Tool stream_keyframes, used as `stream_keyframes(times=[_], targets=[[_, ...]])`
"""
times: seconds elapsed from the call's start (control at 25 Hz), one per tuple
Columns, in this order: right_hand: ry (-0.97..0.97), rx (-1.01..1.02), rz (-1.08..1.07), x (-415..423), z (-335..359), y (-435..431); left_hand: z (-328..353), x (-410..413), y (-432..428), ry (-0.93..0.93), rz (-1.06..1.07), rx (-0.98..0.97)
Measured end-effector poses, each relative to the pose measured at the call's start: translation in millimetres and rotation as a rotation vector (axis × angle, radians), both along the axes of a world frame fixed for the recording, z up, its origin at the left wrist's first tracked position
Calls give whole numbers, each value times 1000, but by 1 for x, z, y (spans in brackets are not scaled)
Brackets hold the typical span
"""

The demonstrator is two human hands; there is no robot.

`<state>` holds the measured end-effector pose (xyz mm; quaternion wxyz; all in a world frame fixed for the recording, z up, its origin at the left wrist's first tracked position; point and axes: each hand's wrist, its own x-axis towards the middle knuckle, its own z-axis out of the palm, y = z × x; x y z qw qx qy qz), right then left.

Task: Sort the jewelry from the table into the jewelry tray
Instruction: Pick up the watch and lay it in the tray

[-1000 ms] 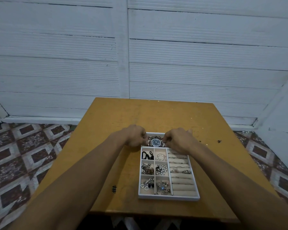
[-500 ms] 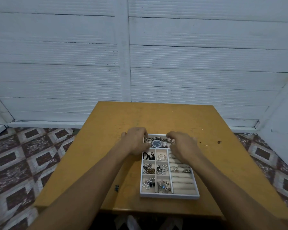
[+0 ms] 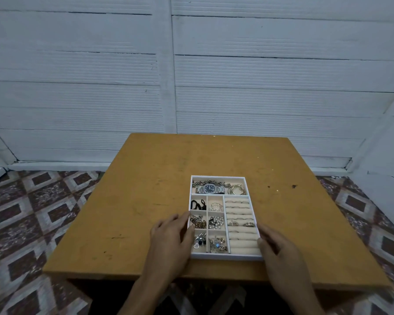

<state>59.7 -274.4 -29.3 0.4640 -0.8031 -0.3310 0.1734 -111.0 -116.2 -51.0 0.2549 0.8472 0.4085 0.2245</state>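
The white jewelry tray (image 3: pixel 225 256) lies on the wooden table (image 3: pixel 146 201), near its front edge. A silver watch (image 3: pixel 209 189) with a dark dial, a chain and thin bangles (image 3: pixel 237 189) fill the tray's far compartment. Small pieces sit in the left cells, and rings (image 3: pixel 248 223) rest in the padded rolls on the right. My left hand (image 3: pixel 171 237) presses against the tray's left wall with its thumb over the rim. My right hand (image 3: pixel 280 253) holds the near right corner, thumb on the rim.
Two small dark specks (image 3: pixel 293 186) lie on the table right of the tray. A white slatted wall (image 3: pixel 191 76) stands behind the table. Patterned floor tiles (image 3: pixel 32 212) show on both sides.
Both hands have let go of the watch in the far compartment and drawn back toward me, down the tray's sides to its near end. The watch now lies uncovered.
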Motion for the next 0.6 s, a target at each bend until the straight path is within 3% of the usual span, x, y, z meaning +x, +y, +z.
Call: stream_keyframes(times=[0.32, 0.6], targets=[[-240, -29, 37, 6, -5, 13, 3, 7, -2, -10, 12, 27], [-265, -52, 60, 33, 5, 65, 9, 37, 48, 76, 7, 48]])
